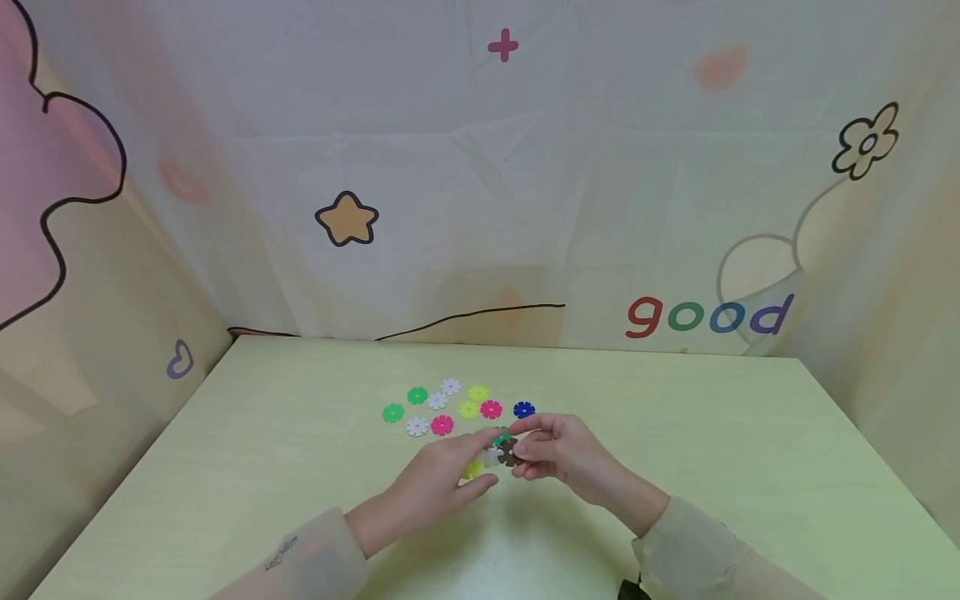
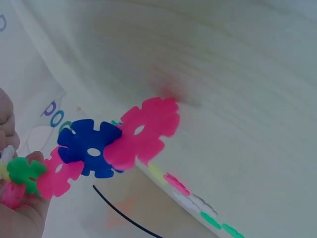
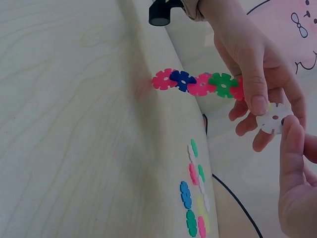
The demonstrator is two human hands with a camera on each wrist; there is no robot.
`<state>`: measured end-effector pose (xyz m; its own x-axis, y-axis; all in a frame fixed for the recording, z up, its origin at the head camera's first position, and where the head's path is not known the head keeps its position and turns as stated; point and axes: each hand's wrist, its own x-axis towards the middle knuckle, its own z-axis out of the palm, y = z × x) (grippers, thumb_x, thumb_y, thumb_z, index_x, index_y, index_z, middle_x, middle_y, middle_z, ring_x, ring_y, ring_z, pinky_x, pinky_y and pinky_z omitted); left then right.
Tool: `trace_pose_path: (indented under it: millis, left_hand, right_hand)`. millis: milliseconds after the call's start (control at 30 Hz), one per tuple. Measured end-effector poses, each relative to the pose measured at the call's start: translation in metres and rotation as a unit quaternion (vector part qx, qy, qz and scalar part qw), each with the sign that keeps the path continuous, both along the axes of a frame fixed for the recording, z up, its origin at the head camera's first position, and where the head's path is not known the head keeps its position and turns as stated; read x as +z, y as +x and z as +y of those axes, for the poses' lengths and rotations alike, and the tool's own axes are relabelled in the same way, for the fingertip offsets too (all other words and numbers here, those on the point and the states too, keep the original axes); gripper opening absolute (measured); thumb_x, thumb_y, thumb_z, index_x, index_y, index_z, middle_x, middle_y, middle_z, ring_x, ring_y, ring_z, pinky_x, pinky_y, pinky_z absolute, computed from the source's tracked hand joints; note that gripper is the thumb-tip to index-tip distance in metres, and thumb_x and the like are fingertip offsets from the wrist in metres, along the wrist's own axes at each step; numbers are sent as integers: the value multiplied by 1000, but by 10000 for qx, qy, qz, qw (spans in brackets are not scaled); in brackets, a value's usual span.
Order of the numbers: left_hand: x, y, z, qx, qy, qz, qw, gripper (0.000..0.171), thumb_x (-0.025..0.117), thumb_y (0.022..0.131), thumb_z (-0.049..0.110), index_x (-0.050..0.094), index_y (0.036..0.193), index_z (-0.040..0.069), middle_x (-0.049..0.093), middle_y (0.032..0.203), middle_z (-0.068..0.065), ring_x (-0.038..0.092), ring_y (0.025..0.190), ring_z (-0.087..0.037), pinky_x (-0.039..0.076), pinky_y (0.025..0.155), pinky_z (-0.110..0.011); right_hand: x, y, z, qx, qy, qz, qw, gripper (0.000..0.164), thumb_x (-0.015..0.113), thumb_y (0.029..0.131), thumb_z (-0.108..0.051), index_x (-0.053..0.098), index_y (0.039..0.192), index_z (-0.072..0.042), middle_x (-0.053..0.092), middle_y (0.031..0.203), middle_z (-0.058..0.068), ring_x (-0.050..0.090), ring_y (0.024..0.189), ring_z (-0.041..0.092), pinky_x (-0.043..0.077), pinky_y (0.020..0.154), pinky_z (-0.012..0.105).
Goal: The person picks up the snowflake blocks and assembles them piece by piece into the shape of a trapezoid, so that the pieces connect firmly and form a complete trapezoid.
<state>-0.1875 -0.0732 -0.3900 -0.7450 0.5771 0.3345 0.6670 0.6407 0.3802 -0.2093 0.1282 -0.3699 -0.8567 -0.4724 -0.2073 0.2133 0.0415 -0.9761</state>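
Note:
My left hand (image 1: pixel 423 483) holds a chain of flower-shaped plastic building discs (image 3: pixel 183 81), slotted edge to edge. In the left wrist view, pink (image 2: pixel 143 131), blue (image 2: pixel 89 144), second pink (image 2: pixel 58 171) and green discs (image 2: pixel 25 171) stretch out from a hand partly cut off at the left edge. Thumb and fingers pinch near the white disc (image 3: pixel 272 116) at the chain's end. My right hand (image 1: pixel 566 454) pinches a dark brown disc (image 1: pixel 510 452) against that white one. Fingers hide whether their slots interlock.
Loose discs lie on the table (image 1: pixel 300 450) beyond the hands, among them green (image 1: pixel 393 412), white (image 1: pixel 417 427), pink (image 1: pixel 442 424), yellow (image 1: pixel 478 392) and dark blue (image 1: pixel 524 409). A printed cloth (image 1: pixel 450 208) hangs behind. A black object (image 1: pixel 633 590) shows at the front edge.

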Motion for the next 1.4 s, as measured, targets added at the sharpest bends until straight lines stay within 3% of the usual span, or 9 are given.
trace_pose_path:
  millis: [167, 233, 333, 433, 500, 767, 1000, 1133, 1400]
  left_hand:
    - [0, -5, 0, 47, 193, -401, 9990, 46, 58, 85, 27, 44, 128, 17, 58, 118, 2, 58, 102, -13, 48, 83, -25]
    - [2, -8, -3, 195, 356, -737, 9964, 45, 57, 85, 29, 45, 128, 20, 62, 109, 2, 60, 88, -13, 49, 73, -22]
    - [5, -14, -9, 554, 613, -1276, 9884, 46, 56, 86, 33, 44, 129, 24, 63, 88, -1, 52, 63, -9, 44, 56, -19]
    - [5, -20, -17, 919, 926, -1741, 9760, 49, 56, 85, 36, 40, 131, 29, 61, 87, -2, 45, 53, -9, 41, 47, -20]
    - [3, -22, -23, 1104, 1090, -1880, 9698, 51, 56, 84, 37, 38, 131, 32, 60, 97, -3, 47, 58, -9, 42, 47, -20]
    - [-5, -25, -36, 1315, 1460, -2122, 9573, 55, 57, 84, 35, 35, 134, 29, 56, 99, -8, 52, 64, -14, 45, 50, -21]
    - [-13, -27, -41, 1220, 1555, -2375, 9511, 56, 57, 85, 35, 34, 135, 25, 57, 82, -6, 57, 62, -22, 44, 47, -23]
    - [-15, -27, -43, 1227, 1534, -2435, 9498, 56, 56, 85, 37, 34, 135, 24, 60, 87, -9, 59, 67, -19, 43, 47, -23]
    - [-18, -29, -43, 1271, 1558, -2471, 9479, 56, 56, 84, 38, 35, 134, 24, 60, 90, -6, 59, 70, -18, 43, 47, -22]
  right_hand:
    - [-1, -7, 1, 85, -53, 7, 9999, 40, 60, 83, -10, 45, 113, 11, 64, 78, 3, 62, 61, 9, 51, 62, 20]
    - [-1, -11, 2, 59, 6, 68, 10000, 40, 60, 83, -12, 46, 112, 10, 64, 77, 1, 62, 62, 10, 51, 63, 21]
    - [-3, -19, 4, -76, 308, 246, 9992, 39, 61, 83, -17, 49, 111, 7, 63, 78, 1, 62, 65, 12, 52, 65, 23]
    - [-6, -28, 5, -200, 845, 481, 9951, 38, 62, 82, -20, 53, 111, 5, 63, 84, 3, 62, 69, 14, 52, 67, 27]
    - [-9, -35, 5, -205, 1266, 643, 9897, 37, 61, 83, -20, 54, 111, 2, 62, 90, 5, 61, 72, 16, 52, 69, 30]
    - [-32, -63, -3, 256, 2622, 1209, 9571, 31, 64, 80, -13, 59, 110, -6, 56, 95, 9, 56, 74, 19, 50, 63, 29]
    - [-47, -77, -15, 576, 3627, 1859, 9114, 29, 69, 75, -12, 65, 104, -12, 59, 89, 4, 51, 75, 16, 46, 65, 26]
    - [-51, -81, -20, 683, 4000, 2050, 8907, 32, 70, 74, -12, 65, 105, -11, 59, 87, 3, 49, 76, 16, 45, 67, 26]
    - [-50, -80, -25, 739, 4258, 2081, 8775, 29, 69, 75, -10, 65, 104, -11, 58, 86, 3, 48, 76, 17, 42, 67, 27]
